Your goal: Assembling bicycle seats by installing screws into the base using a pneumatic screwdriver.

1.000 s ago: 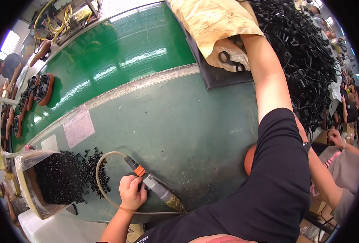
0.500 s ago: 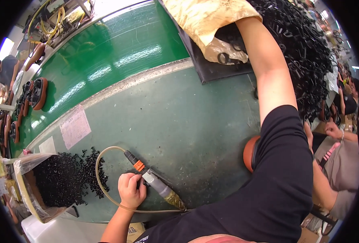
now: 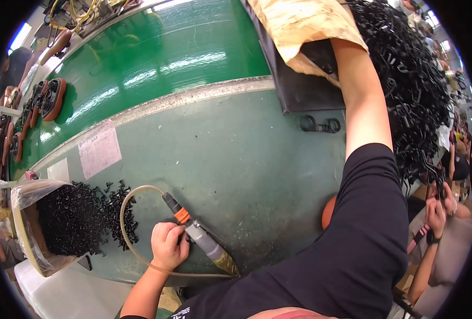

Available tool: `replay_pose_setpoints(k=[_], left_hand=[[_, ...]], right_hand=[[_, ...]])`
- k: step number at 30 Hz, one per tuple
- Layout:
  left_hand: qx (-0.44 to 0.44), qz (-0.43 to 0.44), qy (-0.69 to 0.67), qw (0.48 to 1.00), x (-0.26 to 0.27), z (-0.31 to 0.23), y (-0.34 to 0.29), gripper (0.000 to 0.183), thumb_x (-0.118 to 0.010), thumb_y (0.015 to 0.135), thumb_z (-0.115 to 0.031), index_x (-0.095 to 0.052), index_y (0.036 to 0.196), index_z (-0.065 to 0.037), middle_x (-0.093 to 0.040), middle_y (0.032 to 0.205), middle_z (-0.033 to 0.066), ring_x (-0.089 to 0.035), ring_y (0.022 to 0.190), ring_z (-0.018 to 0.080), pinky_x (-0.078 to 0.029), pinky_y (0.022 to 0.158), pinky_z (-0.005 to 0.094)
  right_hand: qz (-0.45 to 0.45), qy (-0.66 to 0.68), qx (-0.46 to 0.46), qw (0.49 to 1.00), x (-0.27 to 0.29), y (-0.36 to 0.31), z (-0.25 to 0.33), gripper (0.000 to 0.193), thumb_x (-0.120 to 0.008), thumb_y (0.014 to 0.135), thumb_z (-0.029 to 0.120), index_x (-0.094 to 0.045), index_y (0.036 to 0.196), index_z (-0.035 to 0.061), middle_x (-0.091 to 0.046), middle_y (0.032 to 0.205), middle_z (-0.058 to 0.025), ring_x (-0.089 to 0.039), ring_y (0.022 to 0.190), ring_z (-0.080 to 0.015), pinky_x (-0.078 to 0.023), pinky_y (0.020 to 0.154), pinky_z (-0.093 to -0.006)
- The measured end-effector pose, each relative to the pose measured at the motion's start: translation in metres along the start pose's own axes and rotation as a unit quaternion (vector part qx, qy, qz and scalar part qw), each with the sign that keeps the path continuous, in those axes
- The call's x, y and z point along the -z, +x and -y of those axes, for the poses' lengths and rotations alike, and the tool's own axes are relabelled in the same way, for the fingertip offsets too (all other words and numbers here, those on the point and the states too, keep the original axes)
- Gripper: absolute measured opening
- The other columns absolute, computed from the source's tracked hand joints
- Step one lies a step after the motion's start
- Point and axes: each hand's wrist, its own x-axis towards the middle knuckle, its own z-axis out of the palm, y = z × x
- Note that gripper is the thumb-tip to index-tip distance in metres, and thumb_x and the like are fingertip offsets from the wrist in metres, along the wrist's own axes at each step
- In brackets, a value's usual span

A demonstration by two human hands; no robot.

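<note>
My right forearm point(image 3: 366, 101) reaches into the mouth of a crumpled tan paper bag point(image 3: 310, 26), which hides the hand and its fingers. Just below the bag, a black plastic part with two rings point(image 3: 320, 125) lies on the green worktable point(image 3: 236, 154). My left hand point(image 3: 169, 247) rests closed on the table, fingers curled; something dark shows by the thumb, too hidden to name. Right beside it lies a grey power screwdriver point(image 3: 204, 239) with an orange band and a pale hose point(image 3: 123, 223) looping around the hand.
Black screws point(image 3: 79, 218) spill from a plastic-lined box point(image 3: 20, 226) at left. A heap of black plastic parts point(image 3: 406, 80) fills the far right. Brown-soled pieces point(image 3: 54, 100) line the green conveyor point(image 3: 156, 58). My sleeve partly covers a rounded orange-brown thing point(image 3: 329, 211). A co-worker's hands point(image 3: 437, 212) are at right.
The two-ringed black part, or one like it, was at the bag's mouth and now lies on the table below. My right arm remains inside the bag; the left hand stays beside the screwdriver.
</note>
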Motion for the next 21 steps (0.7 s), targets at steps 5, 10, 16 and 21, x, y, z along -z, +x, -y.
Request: replay_pose_setpoints(k=[5,10,16,21], left_hand=[[-0.013,-0.021,-0.009,1.000,-0.001,-0.002,0.001,0.027,-0.076,0.073,0.003,-0.067,0.097,-0.004,-0.062,0.089,0.0114,-0.060,0.080,0.0330,-0.049,0.073,0.0433],[-0.029,-0.023,-0.037,0.999,-0.002,-0.003,0.003,0.022,-0.075,0.075,0.002,-0.066,0.095,-0.004,-0.062,0.089,0.0116,-0.060,0.081,0.0336,-0.049,0.073,0.0431],[-0.032,-0.035,-0.039,0.998,0.002,-0.004,0.000,0.020,-0.075,0.077,0.002,-0.067,0.094,-0.004,-0.062,0.089,0.0117,-0.060,0.080,0.0335,-0.049,0.073,0.0433],[-0.046,-0.045,-0.038,0.997,0.002,-0.004,-0.001,0.019,-0.074,0.078,0.002,-0.067,0.094,-0.004,-0.062,0.090,0.0122,-0.060,0.082,0.0339,-0.049,0.075,0.0440]], right_hand=[[-0.009,-0.013,-0.015,1.000,0.015,-0.026,0.013,0.072,-0.065,0.092,0.062,-0.067,0.144,0.0134,-0.060,0.155,-0.0107,-0.053,0.145,-0.0251,-0.041,0.119,-0.0379],[0.089,0.033,-0.062,0.994,0.010,-0.081,0.014,0.069,-0.068,0.090,0.062,-0.071,0.139,0.0122,-0.065,0.149,-0.0114,-0.058,0.139,-0.0264,-0.042,0.116,-0.0380],[0.185,0.107,-0.078,0.974,0.021,-0.141,0.058,0.056,-0.074,0.086,0.061,-0.085,0.107,0.0094,-0.079,0.112,-0.0164,-0.073,0.108,-0.0333,-0.053,0.099,-0.0405],[0.159,0.133,-0.025,0.978,0.035,-0.197,0.049,0.041,-0.080,0.089,0.042,-0.084,0.108,0.0066,-0.077,0.123,-0.0167,-0.071,0.115,-0.0316,-0.052,0.104,-0.0379]])
